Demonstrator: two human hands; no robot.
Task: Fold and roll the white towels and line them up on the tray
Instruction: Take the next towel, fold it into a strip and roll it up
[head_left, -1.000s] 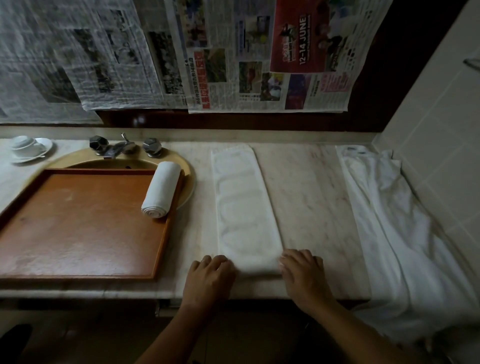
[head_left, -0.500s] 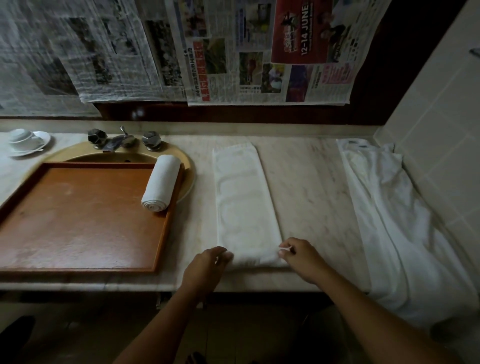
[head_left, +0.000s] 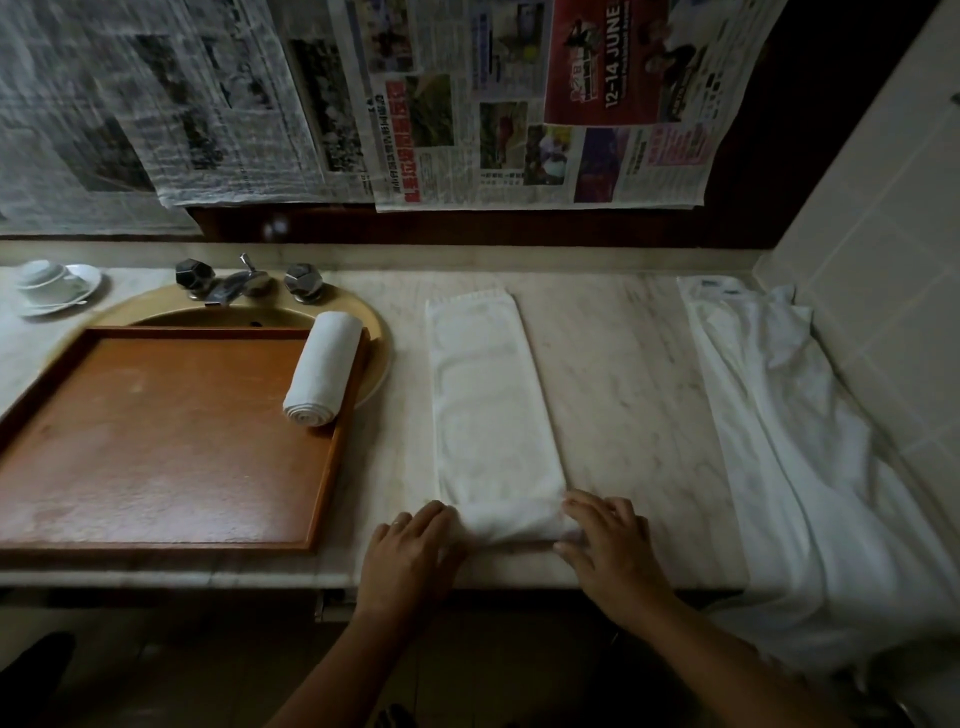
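Both grips (head_left: 511, 540) at towel's (head_left: 491, 410) rolled near end

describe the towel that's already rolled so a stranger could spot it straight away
Find the brown wooden tray lying over the sink on the left of the marble counter. The rolled towel lies along its right rim. It alone is a tight cylinder with a spiral end; the other white cloths lie flat.

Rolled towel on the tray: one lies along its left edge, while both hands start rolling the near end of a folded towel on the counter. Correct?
Not quite. The head view shows the rolled towel along the right edge of the tray, not the left. The rest holds: the left hand and right hand roll the near end of the folded towel on the counter.
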